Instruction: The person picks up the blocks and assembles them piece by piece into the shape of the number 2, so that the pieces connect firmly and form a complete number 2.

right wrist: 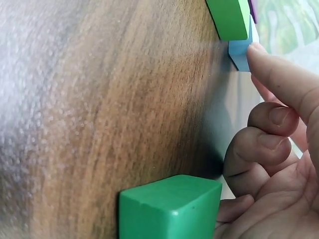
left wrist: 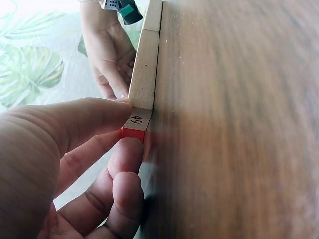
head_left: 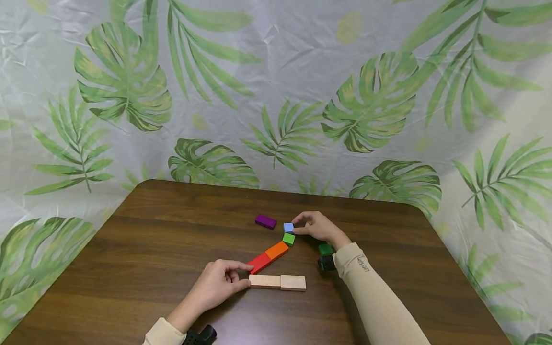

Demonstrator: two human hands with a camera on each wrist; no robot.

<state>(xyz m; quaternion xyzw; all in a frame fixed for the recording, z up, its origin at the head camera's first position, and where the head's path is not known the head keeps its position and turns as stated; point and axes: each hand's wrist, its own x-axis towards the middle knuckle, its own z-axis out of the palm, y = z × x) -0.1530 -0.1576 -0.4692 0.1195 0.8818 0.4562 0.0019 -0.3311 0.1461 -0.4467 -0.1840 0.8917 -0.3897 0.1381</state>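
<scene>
In the head view my left hand (head_left: 217, 284) is at the left end of two plain wooden blocks (head_left: 265, 281) laid end to end. Its thumb touches the near wooden block, whose end is marked 49 in the left wrist view; the index finger touches the red block (head_left: 259, 263). An orange block (head_left: 277, 249) continues the red one diagonally. My right hand (head_left: 318, 226) pinches a small light blue block (head_left: 288, 228) between thumb and index finger, the other fingers curled. A bright green block (head_left: 289, 239) lies just in front of the blue one.
A purple block (head_left: 265, 222) lies behind and left of the blue one. Beside my right wrist stands a darker green block (head_left: 325, 249), large in the right wrist view. The brown wooden table (head_left: 142, 239) ends at a leaf-patterned cloth (head_left: 276, 96).
</scene>
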